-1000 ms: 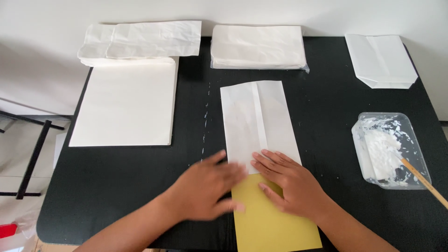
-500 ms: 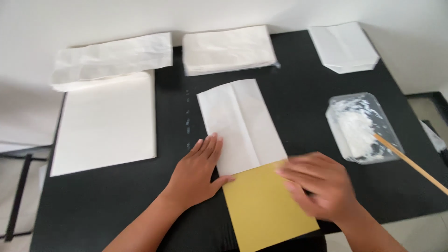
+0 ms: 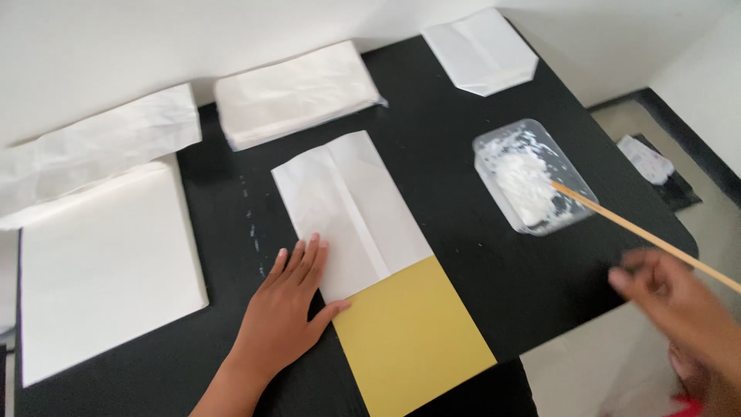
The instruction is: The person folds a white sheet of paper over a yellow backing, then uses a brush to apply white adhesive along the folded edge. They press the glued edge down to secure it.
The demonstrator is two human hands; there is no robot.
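A folded white paper piece (image 3: 351,208) lies in the middle of the black table (image 3: 448,154), its near end overlapping a yellow card (image 3: 409,340). My left hand (image 3: 289,313) rests flat with fingers spread on the paper's left near corner. My right hand (image 3: 679,309), blurred, hovers off the table's right edge close to the near end of a long wooden stick (image 3: 648,239); whether it touches the stick is unclear. The stick's far tip sits in a clear plastic tray of white paste (image 3: 532,177).
A large stack of white sheets (image 3: 104,270) lies at the left, with crumpled white bags (image 3: 93,150) behind it. Another stack of white bags (image 3: 297,93) sits at the back, and a finished white envelope-like piece (image 3: 482,50) at the back right. Floor shows at the right.
My right hand has left the yellow card and swung right toward the stick. The view has turned right. My left hand stays pressing on the paper.
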